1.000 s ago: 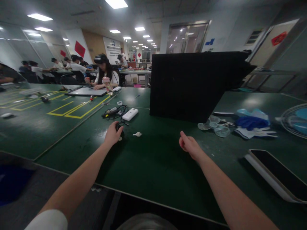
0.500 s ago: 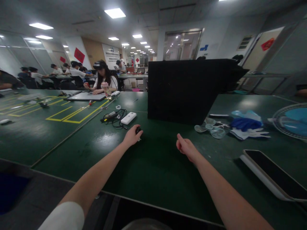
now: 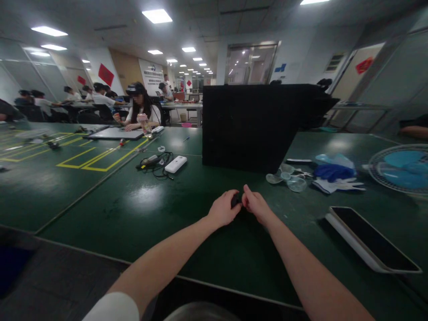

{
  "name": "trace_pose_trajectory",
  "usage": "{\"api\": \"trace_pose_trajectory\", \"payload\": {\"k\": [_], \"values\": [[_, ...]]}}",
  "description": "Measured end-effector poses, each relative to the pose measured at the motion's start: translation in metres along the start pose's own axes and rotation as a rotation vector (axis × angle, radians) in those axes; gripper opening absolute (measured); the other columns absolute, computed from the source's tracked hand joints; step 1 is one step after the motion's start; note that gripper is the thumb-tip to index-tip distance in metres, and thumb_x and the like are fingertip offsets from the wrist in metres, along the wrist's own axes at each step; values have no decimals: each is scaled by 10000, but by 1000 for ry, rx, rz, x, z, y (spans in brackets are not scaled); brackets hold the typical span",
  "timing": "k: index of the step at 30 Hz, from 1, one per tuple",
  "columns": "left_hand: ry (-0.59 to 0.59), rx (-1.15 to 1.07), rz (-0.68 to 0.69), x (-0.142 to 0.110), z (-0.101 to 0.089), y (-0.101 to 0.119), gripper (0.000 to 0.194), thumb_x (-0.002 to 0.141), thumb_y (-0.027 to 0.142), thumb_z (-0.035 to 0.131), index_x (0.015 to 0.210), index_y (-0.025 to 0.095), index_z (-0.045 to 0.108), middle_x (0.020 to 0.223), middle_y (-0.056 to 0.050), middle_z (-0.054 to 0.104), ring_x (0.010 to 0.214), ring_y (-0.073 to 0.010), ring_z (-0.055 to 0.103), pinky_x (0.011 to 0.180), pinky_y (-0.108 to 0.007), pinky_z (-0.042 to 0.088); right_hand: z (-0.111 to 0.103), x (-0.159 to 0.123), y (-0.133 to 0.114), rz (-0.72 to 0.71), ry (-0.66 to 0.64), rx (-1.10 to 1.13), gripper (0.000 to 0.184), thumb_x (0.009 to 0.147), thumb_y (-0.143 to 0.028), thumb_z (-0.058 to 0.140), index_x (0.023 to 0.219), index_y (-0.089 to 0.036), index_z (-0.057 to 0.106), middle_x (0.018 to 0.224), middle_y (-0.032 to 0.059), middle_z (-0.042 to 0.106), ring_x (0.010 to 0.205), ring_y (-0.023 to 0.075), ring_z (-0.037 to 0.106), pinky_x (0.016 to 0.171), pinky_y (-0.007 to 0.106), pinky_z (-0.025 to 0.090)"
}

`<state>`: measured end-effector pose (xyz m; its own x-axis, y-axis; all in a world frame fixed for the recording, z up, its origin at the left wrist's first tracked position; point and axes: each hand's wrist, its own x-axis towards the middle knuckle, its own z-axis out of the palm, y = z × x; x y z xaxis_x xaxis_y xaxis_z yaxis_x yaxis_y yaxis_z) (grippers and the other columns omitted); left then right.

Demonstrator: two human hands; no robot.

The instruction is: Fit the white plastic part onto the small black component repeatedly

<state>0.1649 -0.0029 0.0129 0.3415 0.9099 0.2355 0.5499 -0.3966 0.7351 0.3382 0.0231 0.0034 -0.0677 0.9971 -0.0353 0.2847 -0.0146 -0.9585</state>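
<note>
My left hand (image 3: pixel 223 209) is wrapped round a small black object (image 3: pixel 236 200) whose kind I cannot make out. Close beside it, my right hand (image 3: pixel 257 207) is closed with the thumb up. The black object lies between the two hands, nearly touching the right fingers. Whatever the right hand holds, if anything, is hidden. Both hands are just above the green table (image 3: pixel 187 249), in front of a large black box-like panel (image 3: pixel 247 129).
On the left lie a white power bank (image 3: pixel 175 164) and tangled black cables (image 3: pixel 152 162). To the right are clear fan blades (image 3: pixel 296 183), blue and white gloves (image 3: pixel 334 174), a round fan guard (image 3: pixel 401 171) and a phone (image 3: pixel 371 236) on a white block. Another person (image 3: pixel 140 109) sits across the table.
My left hand has moved right with the black object, from near the power bank to beside my right hand. The right hand stays closed in about the same place. The view has shifted slightly.
</note>
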Motion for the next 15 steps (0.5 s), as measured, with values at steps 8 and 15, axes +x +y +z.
{"api": "trace_pose_trajectory", "payload": {"k": [8, 15], "values": [[252, -89, -124, -22, -77, -51, 352, 958, 443, 526, 1235, 226, 544, 1109, -64, 705, 966, -210, 687, 879, -354, 537, 16, -33, -26, -327, 33, -615, 543, 898, -704, 485, 865, -208, 705, 807, 48, 663, 694, 181, 585, 613, 301, 433], [213, 11, -208, -35, -105, -63, 424, 949, 486, 525, 1286, 229, 518, 1045, -62, 699, 909, -226, 686, 846, -363, 529, 65, -48, -37, -330, -21, -899, 572, 882, -633, 583, 1309, -257, 642, 1280, 107, 621, 1065, 276, 614, 774, 357, 512]]}}
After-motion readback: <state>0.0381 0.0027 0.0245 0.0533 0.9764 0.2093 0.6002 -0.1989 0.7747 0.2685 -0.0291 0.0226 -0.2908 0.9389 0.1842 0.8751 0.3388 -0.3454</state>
